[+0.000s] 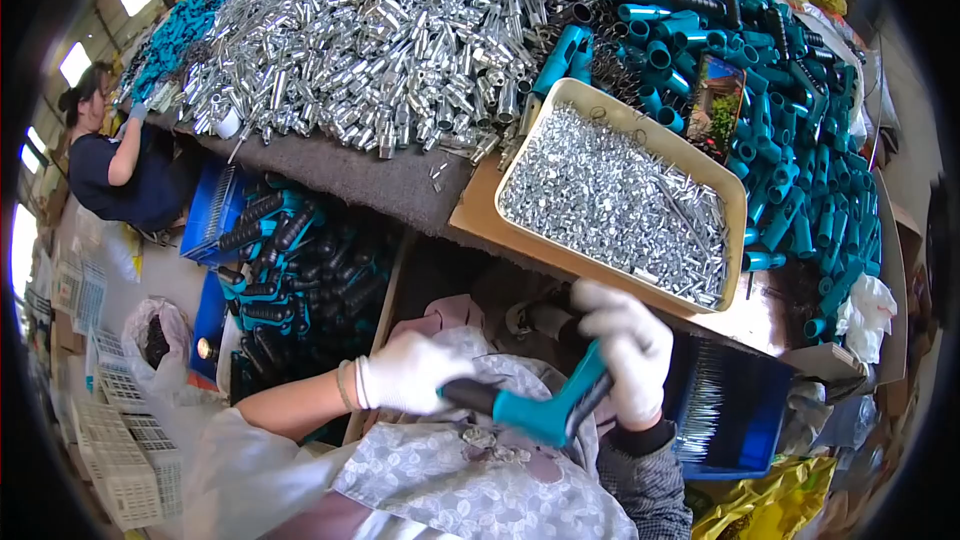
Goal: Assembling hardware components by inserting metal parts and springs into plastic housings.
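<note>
My left hand (408, 376), in a white glove, is closed round the black end of a teal and black angled tool handle (535, 414). The handle lies across in front of my lap, its other arm slanting up to the right. At that upper end is my right hand (632, 355), also gloved in white; its fingers are smeared by motion, and what they pinch, if anything, does not show. Just beyond the hands, a cream tray (618, 105) full of small silver metal pins (610, 195) sits at the table's near edge.
A heap of silver metal sockets (370, 40) covers the table; teal tubular parts (790, 140) pile up at right. Blue crates (745, 425) stand below, one holding black-and-teal handles (285, 260). A phone-like picture panel (718, 105) leans behind the tray. A person (115, 160) works at left.
</note>
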Tool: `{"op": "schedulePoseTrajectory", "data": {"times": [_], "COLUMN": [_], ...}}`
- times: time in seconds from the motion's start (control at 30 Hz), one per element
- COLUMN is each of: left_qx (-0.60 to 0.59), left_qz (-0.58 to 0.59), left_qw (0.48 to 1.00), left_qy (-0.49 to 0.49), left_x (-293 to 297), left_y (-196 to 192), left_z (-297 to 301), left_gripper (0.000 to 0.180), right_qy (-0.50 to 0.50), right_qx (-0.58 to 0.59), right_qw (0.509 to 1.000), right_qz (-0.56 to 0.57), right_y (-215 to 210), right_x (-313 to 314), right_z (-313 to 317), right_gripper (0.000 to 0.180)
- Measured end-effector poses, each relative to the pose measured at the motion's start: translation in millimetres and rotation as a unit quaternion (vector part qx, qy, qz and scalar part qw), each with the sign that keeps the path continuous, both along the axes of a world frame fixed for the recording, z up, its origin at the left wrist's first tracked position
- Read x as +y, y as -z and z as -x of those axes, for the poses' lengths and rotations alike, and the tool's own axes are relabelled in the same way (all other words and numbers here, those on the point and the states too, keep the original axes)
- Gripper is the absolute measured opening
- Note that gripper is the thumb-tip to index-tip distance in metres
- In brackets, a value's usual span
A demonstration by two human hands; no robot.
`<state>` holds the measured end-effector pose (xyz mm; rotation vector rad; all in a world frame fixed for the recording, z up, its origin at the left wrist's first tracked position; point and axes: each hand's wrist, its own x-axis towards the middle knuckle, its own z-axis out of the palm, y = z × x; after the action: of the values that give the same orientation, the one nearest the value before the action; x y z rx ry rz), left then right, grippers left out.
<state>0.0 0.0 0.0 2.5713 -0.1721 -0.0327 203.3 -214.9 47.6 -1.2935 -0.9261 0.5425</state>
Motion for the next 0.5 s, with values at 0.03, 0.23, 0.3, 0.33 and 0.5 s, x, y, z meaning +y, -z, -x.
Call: {"op": "schedulePoseTrajectory", "data": {"times": [0.03, 0.23, 0.3, 0.33, 0.5], "left_qx": [-0.103, 0.103, -0.073, -0.058, -0.161], "left_qz": [0.058, 0.033, -0.142, -0.211, -0.236], "left_qw": [0.992, 0.994, 0.987, 0.976, 0.952], "left_qy": [-0.047, -0.001, -0.002, 0.003, 0.114], "left_x": [1, -20, -13, -6, 4], "left_y": [-8, 11, -9, -25, -47], "left_z": [-4, -23, -22, -25, -61], "left_gripper": [0.027, 0.021, 0.011, 0.012, 0.008], "right_qy": [0.08, 0.078, 0.021, -0.003, -0.186], "right_qx": [-0.003, -0.27, -0.217, -0.355, -0.128], "right_qw": [0.997, 0.956, 0.937, 0.89, 0.961], "right_qz": [0.001, 0.082, 0.272, 0.288, 0.161], "right_y": [-5, -8, 34, 46, 52], "right_x": [3, 18, 9, 11, 26], "right_z": [9, 3, -30, -21, 18], "right_gripper": [0.021, 0.012, 0.02, 0.024, 0.052]}}
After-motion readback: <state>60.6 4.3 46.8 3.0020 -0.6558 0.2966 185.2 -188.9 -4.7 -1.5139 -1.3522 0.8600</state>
